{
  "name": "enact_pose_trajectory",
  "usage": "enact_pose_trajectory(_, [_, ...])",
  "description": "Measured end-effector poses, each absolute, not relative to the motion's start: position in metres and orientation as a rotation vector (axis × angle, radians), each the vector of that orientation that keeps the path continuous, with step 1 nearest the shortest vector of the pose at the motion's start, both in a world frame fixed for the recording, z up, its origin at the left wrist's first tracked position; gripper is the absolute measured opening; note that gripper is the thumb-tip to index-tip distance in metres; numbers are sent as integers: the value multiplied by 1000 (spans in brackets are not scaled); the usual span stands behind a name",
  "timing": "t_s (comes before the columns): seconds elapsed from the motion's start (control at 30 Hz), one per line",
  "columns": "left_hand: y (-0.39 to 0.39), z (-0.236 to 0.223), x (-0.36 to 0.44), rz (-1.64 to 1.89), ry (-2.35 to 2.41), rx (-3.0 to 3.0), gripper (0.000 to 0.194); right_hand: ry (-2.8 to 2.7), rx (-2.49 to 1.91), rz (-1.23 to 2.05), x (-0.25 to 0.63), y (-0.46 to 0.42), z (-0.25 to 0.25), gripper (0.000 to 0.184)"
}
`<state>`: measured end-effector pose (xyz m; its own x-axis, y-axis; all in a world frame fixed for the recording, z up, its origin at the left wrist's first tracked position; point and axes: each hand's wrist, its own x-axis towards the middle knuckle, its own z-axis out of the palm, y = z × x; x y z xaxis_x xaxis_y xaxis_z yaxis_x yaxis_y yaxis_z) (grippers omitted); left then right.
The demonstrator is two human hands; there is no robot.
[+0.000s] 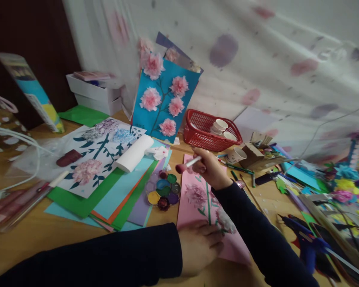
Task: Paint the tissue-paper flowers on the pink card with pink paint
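My right hand (214, 169) is closed round a white-handled dauber (193, 161) with a rounded, dark pink tip. The tip hangs over the upper left edge of a pink sheet of paper (236, 253), and I cannot tell whether it touches. Purple-pink and whitish blossoms with green stems and leaves are painted on the sheet, partly hidden by my hands and right sleeve. My left hand (200, 243) lies flat on the lower part of this sheet, fingers stretched out. Left of the sheet sits a round paint palette (163, 191) with yellow, blue, green, purple and dark red wells.
Coloured papers (107, 199) lie at left with a flower painting (88, 171) and a white paper roll (134, 153) on top. Behind stand a blue flower picture (164, 99) and a red basket (214, 135) holding paper cups. A blue glue gun (308, 243) lies at right.
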<state>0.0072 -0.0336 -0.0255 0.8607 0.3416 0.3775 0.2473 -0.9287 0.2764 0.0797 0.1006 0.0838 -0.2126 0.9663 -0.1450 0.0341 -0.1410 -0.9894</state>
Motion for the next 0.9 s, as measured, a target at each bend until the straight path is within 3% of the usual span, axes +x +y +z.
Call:
enact_pose_trajectory(0.1, [-31,-22,5,581,416,2825,34,-1048,-1121,1836,103,84,92,36])
enact_pose_trajectory(0.2, [-31,-23,4,527,405,2805,37,-975,-1100,1884,128,63,97,37])
enact_pose_trajectory(0.4, [-32,-25,3,414,433,2750,42,-1179,-1347,938,195,27,98,39])
enact_pose_trajectory(0.53, [-31,-21,3,342,397,2773,49,-1688,-1496,329,220,15,86,35])
enact_pose_trajectory(0.73, [-33,-18,4,394,436,2802,51,-2314,-1405,90,214,23,68,30])
enact_pose_trajectory(0.9, [-33,-17,4,386,423,2800,50,-2423,-1533,101,215,28,75,34])
